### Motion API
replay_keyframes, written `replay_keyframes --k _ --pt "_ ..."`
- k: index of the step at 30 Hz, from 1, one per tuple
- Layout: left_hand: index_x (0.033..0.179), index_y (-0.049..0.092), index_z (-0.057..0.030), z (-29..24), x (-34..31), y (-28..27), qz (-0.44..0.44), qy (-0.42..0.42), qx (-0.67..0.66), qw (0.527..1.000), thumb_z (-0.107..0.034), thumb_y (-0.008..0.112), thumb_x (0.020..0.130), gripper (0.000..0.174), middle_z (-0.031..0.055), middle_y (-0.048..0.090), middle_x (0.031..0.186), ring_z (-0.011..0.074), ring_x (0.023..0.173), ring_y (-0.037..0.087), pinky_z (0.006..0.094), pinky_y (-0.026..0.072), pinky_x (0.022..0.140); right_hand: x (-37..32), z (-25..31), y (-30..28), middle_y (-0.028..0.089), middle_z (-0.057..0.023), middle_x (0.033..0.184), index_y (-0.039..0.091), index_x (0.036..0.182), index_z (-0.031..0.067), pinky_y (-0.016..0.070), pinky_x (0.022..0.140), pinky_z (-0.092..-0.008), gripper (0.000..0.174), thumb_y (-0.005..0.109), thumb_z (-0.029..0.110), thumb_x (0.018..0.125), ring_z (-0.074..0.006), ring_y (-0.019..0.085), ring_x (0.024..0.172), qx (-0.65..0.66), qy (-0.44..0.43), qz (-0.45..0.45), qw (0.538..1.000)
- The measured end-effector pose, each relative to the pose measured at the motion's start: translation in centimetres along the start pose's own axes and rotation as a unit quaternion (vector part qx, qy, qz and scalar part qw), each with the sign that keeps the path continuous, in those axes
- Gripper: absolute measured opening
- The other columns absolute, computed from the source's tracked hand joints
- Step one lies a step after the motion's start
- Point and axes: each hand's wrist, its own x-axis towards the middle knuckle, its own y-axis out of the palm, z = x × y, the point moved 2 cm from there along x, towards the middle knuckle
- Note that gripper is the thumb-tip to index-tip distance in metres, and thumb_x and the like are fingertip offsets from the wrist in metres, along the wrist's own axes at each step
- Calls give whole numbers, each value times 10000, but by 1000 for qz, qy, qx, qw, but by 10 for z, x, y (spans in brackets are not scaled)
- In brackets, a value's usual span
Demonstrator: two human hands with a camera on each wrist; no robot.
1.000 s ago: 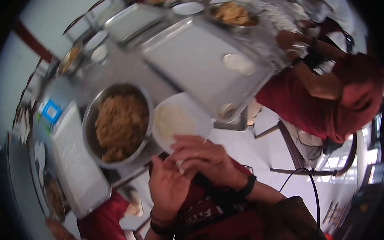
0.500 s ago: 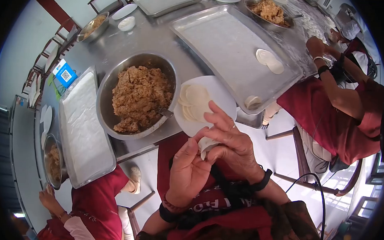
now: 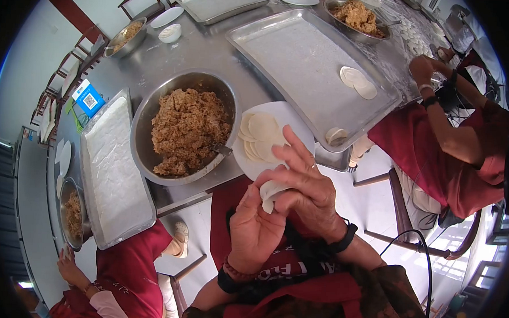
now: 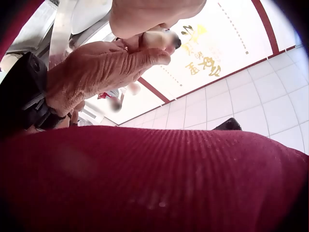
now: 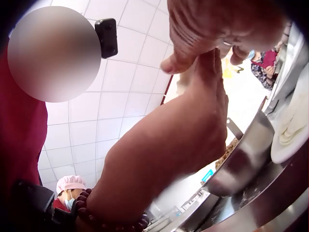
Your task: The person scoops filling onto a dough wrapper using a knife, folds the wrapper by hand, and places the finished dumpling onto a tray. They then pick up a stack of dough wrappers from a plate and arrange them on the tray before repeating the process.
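In the head view a folded white dumpling [image 3: 271, 194] is held between both hands above the lap. My left hand [image 3: 256, 234] grips its left side with thumb and fingers. My right hand [image 3: 312, 201] pinches its right edge, other fingers raised. The left wrist view shows a pale part of the dumpling [image 4: 155, 39] between the hands; the palms hide much of it. Just beyond lies a white plate [image 3: 299, 120] with several round dough wrappers [image 3: 260, 137]. Left of the plate stands a steel bowl [image 3: 140, 148] of brown filling [image 3: 187, 127] with a metal utensil handle [image 3: 222, 150].
A large metal tray [image 3: 293, 52] holds a few pale dough pieces at its right. A lined tray [image 3: 117, 176] lies left of the bowl, near a blue QR-code card [image 3: 88, 99]. People sit at right and lower left. A black cable [image 3: 421, 251] hangs at right.
The head view swung and steadied from the first, blurred frame. Both hands have closed in around the dumpling, now in sight between them. Since half a second ago the fingers have shifted only slightly.
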Motion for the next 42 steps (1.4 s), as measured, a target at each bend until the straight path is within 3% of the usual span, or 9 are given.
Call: replay_keyframes --k 4,6,9,12,17,27,33,36,42 --pt "1353 519 -21 -3 1 2 55 6 -52 997 -253 415 1059 388 144 538 1400 270 1334 478 404 422 1101 -6 -5 7 629 -107 1309 735 1104 76 431 1075 -425 371 798 99 739 -347 338 1442 122 44 -56 990" --pt "1355 517 -25 -1 1 3 55 2 -105 993 -251 407 1061 387 153 534 1406 276 1331 482 409 421 1107 -5 -8 3 628 -104 1312 736 1097 72 428 1082 -421 360 795 79 741 -343 338 1442 53 1 -18 998" --pt "1366 505 -27 3 2 5 51 10 -102 993 -249 398 1063 391 160 509 1433 277 1326 489 412 418 1114 -9 -16 4 630 -100 1312 738 1078 64 429 1081 -415 329 782 61 753 -343 347 1438 73 -28 -20 997" --pt "1369 491 -2 5 1 -1 47 4 -107 993 -248 423 1058 403 165 518 1414 263 1314 497 422 392 1144 -12 -18 2 633 -99 1308 740 1062 62 417 1091 -410 299 767 38 765 -343 364 1429 75 -2 -13 997" --pt "1378 464 7 -2 1 -4 -3 30 45 999 -271 353 1078 424 148 524 1399 255 1297 512 408 417 1108 -10 -9 4 651 -89 1283 737 1052 60 414 1086 -412 268 754 37 785 -330 389 1417 167 103 -41 980" --pt "1326 485 37 -12 -1 6 -20 -19 129 991 -350 302 1085 490 140 554 1333 238 1233 529 408 401 1096 -6 -15 -8 702 -80 1182 733 1025 92 400 1065 -416 211 727 56 817 -320 456 1374 -51 35 170 983" --pt "1308 474 65 -19 -2 5 -35 -46 103 993 -396 294 1080 545 171 566 1303 272 1260 515 441 401 1092 -15 -21 -3 682 -67 1225 705 958 97 381 1059 -414 125 720 106 834 -309 451 1382 -18 72 148 986" --pt "1298 482 62 -22 -3 7 -71 -63 139 986 -412 282 1080 559 181 567 1294 283 1252 518 451 410 1078 -7 -10 -6 659 -52 1268 681 923 100 380 1050 -447 99 716 143 841 -317 439 1390 -62 78 197 975" --pt "1308 483 11 -22 -2 1 -24 -90 188 978 -421 276 1078 532 174 541 1330 299 1260 509 464 400 1078 -4 -9 -9 656 -39 1272 703 888 137 361 1076 -431 110 745 123 787 -345 427 1393 -138 -7 259 956"
